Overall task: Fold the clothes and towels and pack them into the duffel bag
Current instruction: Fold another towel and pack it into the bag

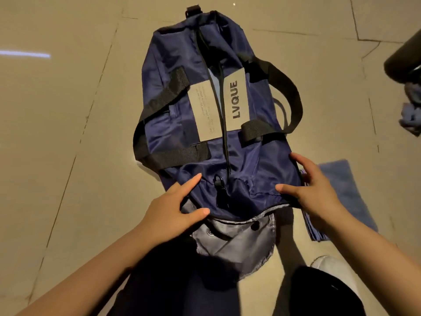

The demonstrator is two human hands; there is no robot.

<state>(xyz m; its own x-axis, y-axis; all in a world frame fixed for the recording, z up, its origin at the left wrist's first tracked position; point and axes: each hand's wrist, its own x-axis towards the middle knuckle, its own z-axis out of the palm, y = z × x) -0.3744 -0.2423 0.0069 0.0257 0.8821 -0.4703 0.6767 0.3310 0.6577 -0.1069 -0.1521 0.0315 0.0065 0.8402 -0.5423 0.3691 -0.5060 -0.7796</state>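
Note:
A navy duffel bag [257, 169] with black straps and grey LVQUE patches lies lengthwise on the tiled floor, its top zip partly undone. At its near end a grey-lined flap [237, 238] hangs open. My left hand [173, 207] rests on the bag's near left corner, fingers spread. My right hand [312, 190] presses on the near right corner, fingers apart and curved over the fabric. A folded blue towel [348, 195] lies flat on the floor just right of the bag, partly hidden by my right hand.
A crumpled blue-grey cloth pile [411, 115] sits at the right edge under a dark rounded object [403, 62]. My dark-trousered legs [182, 281] fill the bottom, with a white shoe [330, 267] at lower right. Beige tiled floor [68, 110] surrounds the bag.

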